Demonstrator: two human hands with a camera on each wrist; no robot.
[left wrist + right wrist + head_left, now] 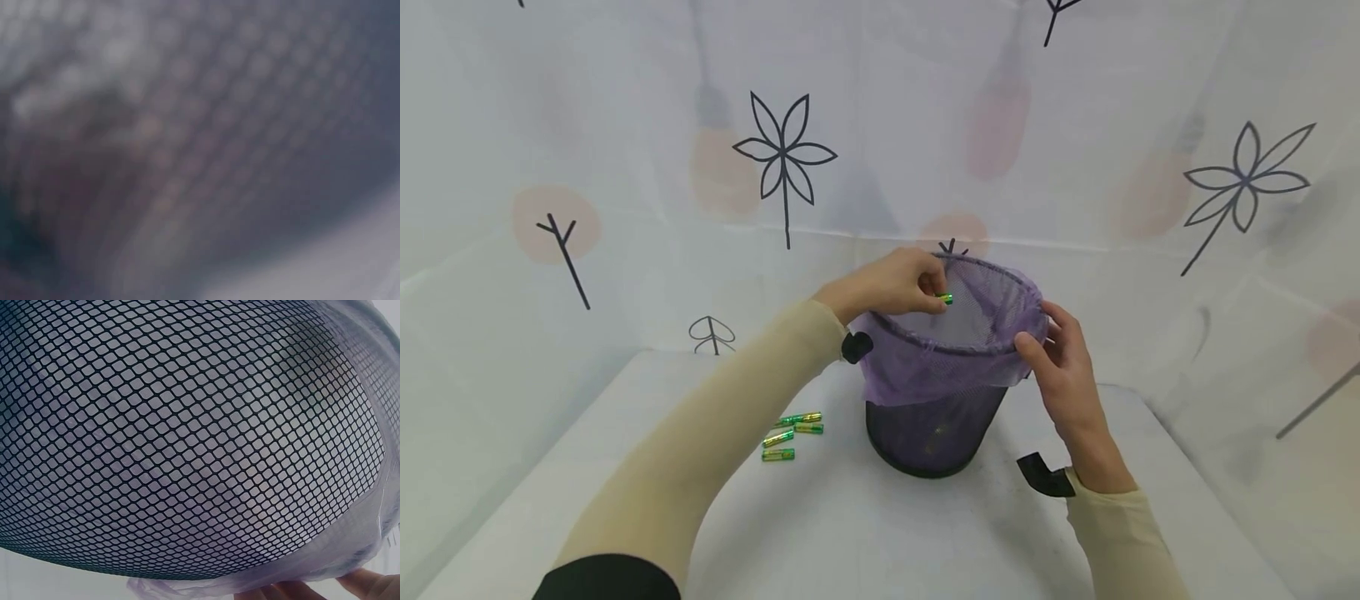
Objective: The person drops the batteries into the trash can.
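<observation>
A black mesh wastebasket (936, 437) stands on the table, lined with a purple plastic bag (917, 377) folded over its rim. My left hand (898, 282) is over the left side of the opening and pinches a green-and-gold battery (946, 298) between thumb and fingers. My right hand (1067, 367) grips the bag-covered rim on the right, thumb on the near side and fingers behind. In the right wrist view, the mesh wall (187, 437) fills the picture, with fingertips (362, 581) at the bag's edge. The left wrist view is blurred, showing mesh close up.
Several green-and-gold batteries (778, 454) lie loose on the white table (820, 533) left of the wastebasket, partly behind the left forearm. A pale curtain (865, 100) with line-drawn flowers hangs close behind the table.
</observation>
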